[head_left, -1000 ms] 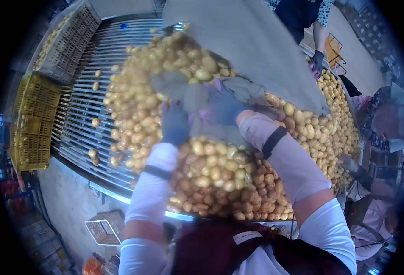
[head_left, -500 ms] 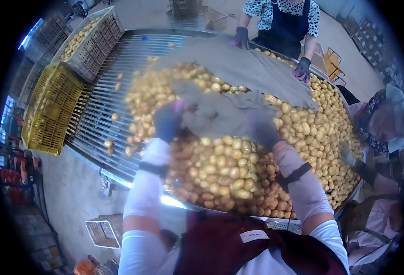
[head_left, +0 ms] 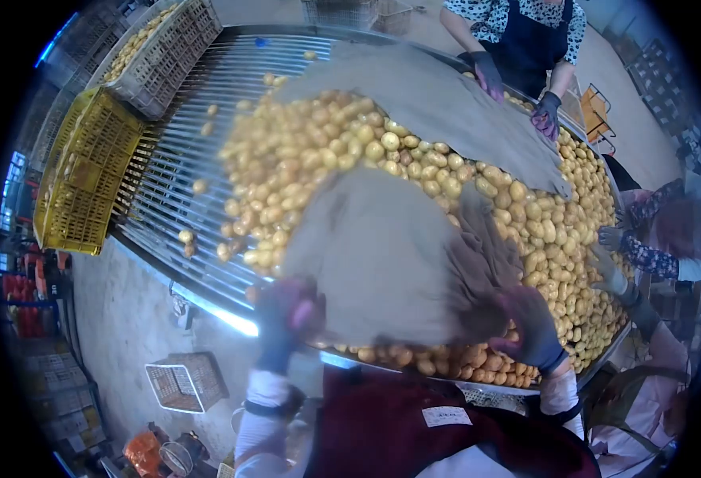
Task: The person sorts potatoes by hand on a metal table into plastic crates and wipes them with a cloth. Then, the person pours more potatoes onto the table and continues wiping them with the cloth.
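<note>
A grey cloth (head_left: pixel 382 255) lies spread over the near part of a big heap of yellow potatoes (head_left: pixel 302 159) on a metal roller table (head_left: pixel 183 159). My left hand (head_left: pixel 287 315), in a dark glove, grips the cloth's near left edge. My right hand (head_left: pixel 529 327), also gloved, holds its bunched near right corner. A second grey cloth (head_left: pixel 438 103) covers potatoes at the far side, where another person's gloved hands (head_left: pixel 545 115) rest on it.
A yellow crate (head_left: pixel 80 183) and a grey crate of potatoes (head_left: pixel 155 56) stand at the table's left edge. More people (head_left: pixel 653 239) work along the right side. A wire basket (head_left: pixel 185 382) sits on the floor below left.
My hands pulled the cloth back toward me, from mid-heap to the near table edge, spreading it flat over the near potatoes. The far cloth has come down flat.
</note>
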Motion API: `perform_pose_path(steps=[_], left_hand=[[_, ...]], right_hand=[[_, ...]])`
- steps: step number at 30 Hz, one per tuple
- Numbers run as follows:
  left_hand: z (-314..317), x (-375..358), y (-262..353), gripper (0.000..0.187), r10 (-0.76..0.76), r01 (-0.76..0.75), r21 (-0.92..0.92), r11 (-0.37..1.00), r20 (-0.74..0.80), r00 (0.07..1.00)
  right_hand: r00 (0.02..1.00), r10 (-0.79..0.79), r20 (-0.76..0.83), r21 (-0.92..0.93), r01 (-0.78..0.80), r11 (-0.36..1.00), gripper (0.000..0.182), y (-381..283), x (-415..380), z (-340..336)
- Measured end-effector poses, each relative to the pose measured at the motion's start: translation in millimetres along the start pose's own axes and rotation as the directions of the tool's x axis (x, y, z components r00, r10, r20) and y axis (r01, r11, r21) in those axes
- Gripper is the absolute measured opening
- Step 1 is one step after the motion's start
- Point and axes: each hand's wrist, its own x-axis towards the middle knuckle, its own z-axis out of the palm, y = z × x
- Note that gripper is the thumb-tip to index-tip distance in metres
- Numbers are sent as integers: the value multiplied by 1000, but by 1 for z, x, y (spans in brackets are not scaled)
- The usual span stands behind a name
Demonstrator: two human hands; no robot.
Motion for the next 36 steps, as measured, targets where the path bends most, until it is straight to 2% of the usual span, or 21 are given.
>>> perform_pose_path(steps=[2, 3, 6, 8, 10, 11, 13, 15, 16, 17, 19, 21, 22, 23, 24, 26, 29, 31, 32, 34, 36], left_hand=[[27, 7, 22, 53, 58, -54, -53, 997, 77, 995], [40, 11, 30, 59, 88, -78, -83, 994, 118, 989], [127, 21, 21, 63, 157, -180, 167, 970, 141, 977], [121, 75, 25, 61, 101, -117, 83, 990, 177, 979], [118, 124, 24, 60, 103, -129, 123, 984, 194, 976], [120, 149, 18, 59, 142, -179, 205, 962, 184, 973], [161, 191, -25, 62, 77, -47, -120, 992, 259, 963], [179, 208, -48, 60, 121, -84, -228, 970, 157, 980], [180, 214, -53, 59, 141, -110, -275, 955, 95, 985], [156, 212, -35, 57, 134, -115, -157, 981, 115, 984], [113, 178, 0, 54, 114, -129, 75, 989, 173, 978], [122, 118, -9, 56, 310, -318, 196, 928, 70, 948], [115, 89, -7, 58, 284, -297, 53, 953, 174, 943], [110, 70, -6, 61, 270, -256, -85, 963, 279, 922], [106, 66, -3, 60, 232, -226, -60, 972, 357, 905], [99, 61, 5, 58, 133, -153, -2, 988, 510, 850], [122, 104, -8, 51, 113, -139, 59, 988, 317, 942], [109, 133, -13, 52, 176, -280, 232, 931, 387, 905], [104, 144, -17, 53, 187, -309, 268, 912, 398, 898], [110, 144, -24, 52, 140, -199, 169, 965, 310, 940], [125, 130, -30, 51, 86, -124, 148, 981, 240, 967]], right_hand=[[992, -58, -114, 10, 59, 998, 66, 5, 6, 28], [996, -66, -53, -69, 62, 996, 68, 11, 13, 52], [974, 133, 183, -71, -121, 990, 73, -1, 66, 87], [996, 74, 44, -19, -73, 997, 76, -4, 97, 96], [967, 56, 249, 359, -146, 922, 77, -5, 146, 85], [968, 39, 249, 352, -128, 927, 76, -4, 166, 89], [972, 54, 229, 461, -157, 874, 72, 18, 205, 138], [997, 69, 29, 395, -74, 916, 68, 25, 228, 181], [989, -5, -151, 171, 31, 985, 68, 18, 240, 183], [947, -106, -302, -72, 89, 993, 67, 11, 243, 181], [990, -102, 93, -92, 111, 990, 68, -3, 222, 167], [973, -166, 162, -136, 188, 973, 71, -8, 184, 155], [971, -236, 35, -173, 239, 956, 72, -9, 146, 155], [983, -177, 41, 83, 173, 981, 73, -16, 121, 149], [990, -122, 64, 334, 94, 938, 75, -19, 112, 144], [985, -162, 61, 432, 120, 894, 76, -9, 131, 154], [933, -81, 350, 290, -26, 957, 83, -4, 172, 151], [879, -31, 475, 126, -33, 992, 86, -9, 222, 151], [941, -55, 334, 197, -12, 980, 86, -9, 231, 156], [996, -85, 18, 322, 74, 944, 85, -9, 238, 173], [990, -78, 118, 162, 59, 985, 82, -13, 230, 176]])
